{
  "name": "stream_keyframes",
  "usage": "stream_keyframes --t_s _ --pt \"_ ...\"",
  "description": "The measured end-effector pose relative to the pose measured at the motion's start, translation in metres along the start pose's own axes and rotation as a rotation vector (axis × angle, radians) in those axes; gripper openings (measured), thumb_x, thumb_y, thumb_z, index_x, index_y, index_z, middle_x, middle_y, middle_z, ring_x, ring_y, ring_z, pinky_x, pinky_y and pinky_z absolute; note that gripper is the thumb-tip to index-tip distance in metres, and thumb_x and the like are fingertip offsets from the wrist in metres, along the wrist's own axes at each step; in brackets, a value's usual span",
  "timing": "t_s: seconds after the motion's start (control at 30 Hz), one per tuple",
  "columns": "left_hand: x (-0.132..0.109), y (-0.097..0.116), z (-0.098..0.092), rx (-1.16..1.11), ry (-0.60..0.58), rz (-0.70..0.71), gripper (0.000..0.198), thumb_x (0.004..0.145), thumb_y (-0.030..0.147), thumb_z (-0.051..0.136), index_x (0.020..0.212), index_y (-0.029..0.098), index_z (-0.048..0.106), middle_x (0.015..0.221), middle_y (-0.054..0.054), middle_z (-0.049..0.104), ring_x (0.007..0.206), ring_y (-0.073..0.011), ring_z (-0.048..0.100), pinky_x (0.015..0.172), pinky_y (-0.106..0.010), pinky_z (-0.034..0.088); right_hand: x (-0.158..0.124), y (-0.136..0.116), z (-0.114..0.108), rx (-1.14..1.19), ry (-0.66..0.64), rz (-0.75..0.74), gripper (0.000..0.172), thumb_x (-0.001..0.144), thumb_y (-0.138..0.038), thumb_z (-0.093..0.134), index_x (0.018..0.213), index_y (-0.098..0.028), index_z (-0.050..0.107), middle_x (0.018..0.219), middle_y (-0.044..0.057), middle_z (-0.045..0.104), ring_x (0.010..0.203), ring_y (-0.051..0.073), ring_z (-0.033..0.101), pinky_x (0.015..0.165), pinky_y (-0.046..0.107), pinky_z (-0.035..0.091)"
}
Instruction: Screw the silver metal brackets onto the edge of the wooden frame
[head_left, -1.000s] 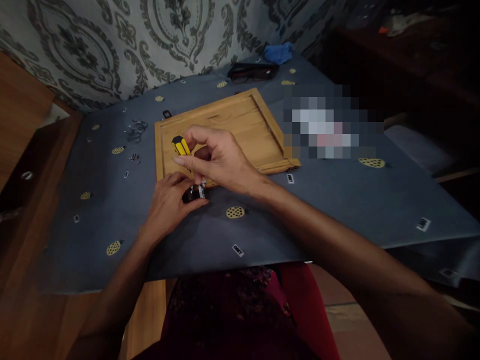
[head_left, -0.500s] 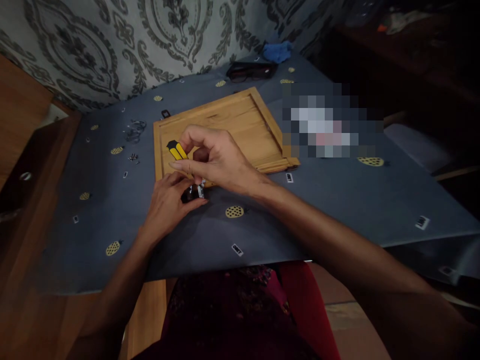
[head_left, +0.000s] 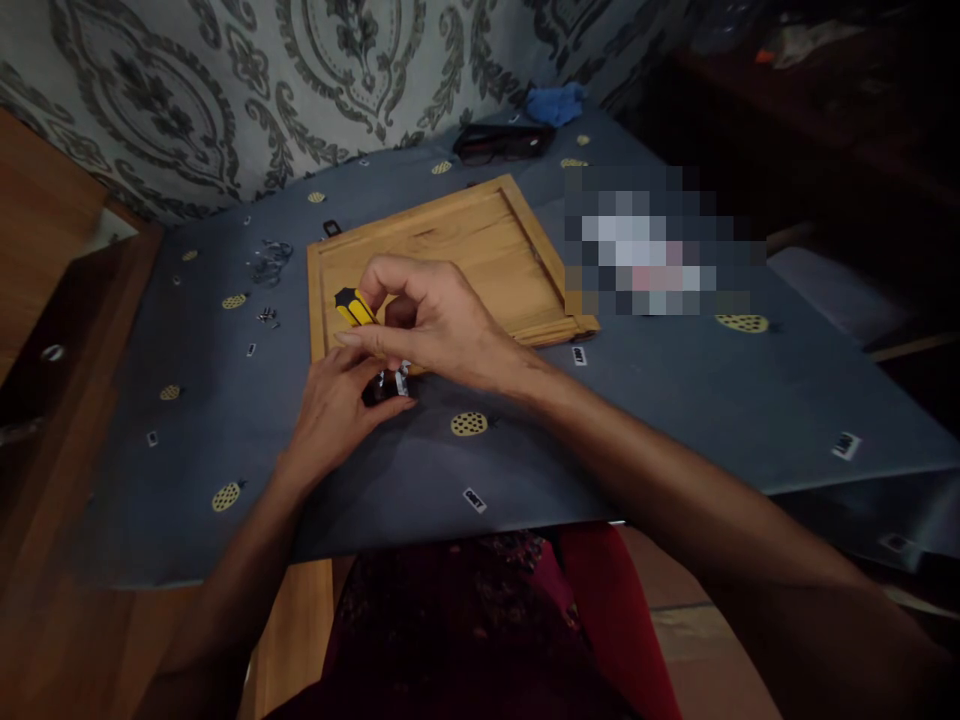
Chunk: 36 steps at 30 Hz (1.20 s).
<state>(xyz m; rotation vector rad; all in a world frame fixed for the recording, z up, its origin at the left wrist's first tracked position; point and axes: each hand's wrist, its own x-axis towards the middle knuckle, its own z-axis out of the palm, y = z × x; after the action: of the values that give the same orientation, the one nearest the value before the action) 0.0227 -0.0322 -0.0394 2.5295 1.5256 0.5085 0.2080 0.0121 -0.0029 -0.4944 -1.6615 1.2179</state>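
Two bare hands meet at the near left part of a framed wooden panel (head_left: 450, 240), which lies flat on a blue-grey tablecloth (head_left: 540, 450) printed with pineapples; the right hand (head_left: 431, 315) is closed in a pinch, thumb and bent fingers gripping a yellow-and-black tool handle (head_left: 355, 307) — it leans, its upper end pointing up and to the left, its lower part hidden by the hand; the left hand (head_left: 330, 395) is half open and curved, fingers at the panel's near edge, thumb stretched out below; between them shows a shiny metal piece (head_left: 401, 381) — whether the hand grips it, I cannot tell.

Left of the panel lie a small cluster of screws (head_left: 267, 317) and, just beyond, a heap of metal fittings (head_left: 271, 263); a small black fitting (head_left: 331, 229) sits at the panel's far edge; farther back are dark-framed glasses (head_left: 506, 150), with a crumpled blue cloth (head_left: 556, 103) near them; to the panel's right, something is blurred into squares.
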Motion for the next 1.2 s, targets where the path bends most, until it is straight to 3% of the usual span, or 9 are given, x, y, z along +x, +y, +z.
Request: stream_keyframes --t_s 0.2,0.33,0.53,0.77,1.2 --pt "0.0 0.0 0.0 -0.001 -0.032 -0.036 0.036 0.09 0.047 0.08 0.113 0.02 0.078 0.112 -0.008 0.073 0.107 -0.0306 0.068 0.099 -0.048 0.055 0.002 -0.001 0.0 -0.059 0.174 -0.057 0.034 0.091 -0.027 0.075 0.081 -0.023 0.043 0.08 -0.006 0.044 0.065 0.006 0.046 0.051 0.015 0.041" --pt "0.0 0.0 0.0 -0.001 -0.027 -0.031 0.035 0.089 0.047 0.081 0.112 0.02 0.078 0.108 -0.007 0.073 0.104 -0.0293 0.068 0.099 -0.046 0.055 0.003 0.002 -0.003 -0.059 0.139 -0.045 0.039 0.089 -0.033 0.078 0.079 -0.023 0.041 0.079 -0.006 0.043 0.066 0.007 0.047 0.05 0.016 0.04" --pt "0.001 -0.001 -0.001 -0.024 -0.037 -0.021 0.037 0.091 0.049 0.08 0.117 0.023 0.078 0.109 -0.007 0.073 0.103 -0.0291 0.068 0.101 -0.048 0.054 0.002 0.005 0.0 -0.054 0.111 -0.08 0.032 0.093 -0.022 0.07 0.081 -0.023 0.04 0.081 -0.005 0.041 0.068 0.007 0.046 0.055 0.016 0.041" --pt "0.0 -0.002 0.001 -0.032 -0.018 -0.014 0.04 0.09 0.049 0.08 0.12 0.022 0.077 0.112 -0.008 0.073 0.106 -0.03 0.068 0.102 -0.048 0.054 0.004 0.012 -0.001 -0.04 0.087 -0.119 0.035 0.093 -0.034 0.071 0.08 -0.024 0.04 0.08 -0.004 0.039 0.071 0.009 0.044 0.057 0.019 0.04" --pt "0.001 0.0 -0.001 -0.019 -0.032 -0.04 0.036 0.089 0.046 0.082 0.115 0.022 0.078 0.111 -0.008 0.072 0.108 -0.0313 0.068 0.103 -0.049 0.053 0.003 0.004 -0.008 -0.122 0.025 -0.049 0.031 0.092 -0.028 0.07 0.08 -0.023 0.042 0.079 -0.004 0.043 0.071 0.01 0.045 0.057 0.02 0.041"
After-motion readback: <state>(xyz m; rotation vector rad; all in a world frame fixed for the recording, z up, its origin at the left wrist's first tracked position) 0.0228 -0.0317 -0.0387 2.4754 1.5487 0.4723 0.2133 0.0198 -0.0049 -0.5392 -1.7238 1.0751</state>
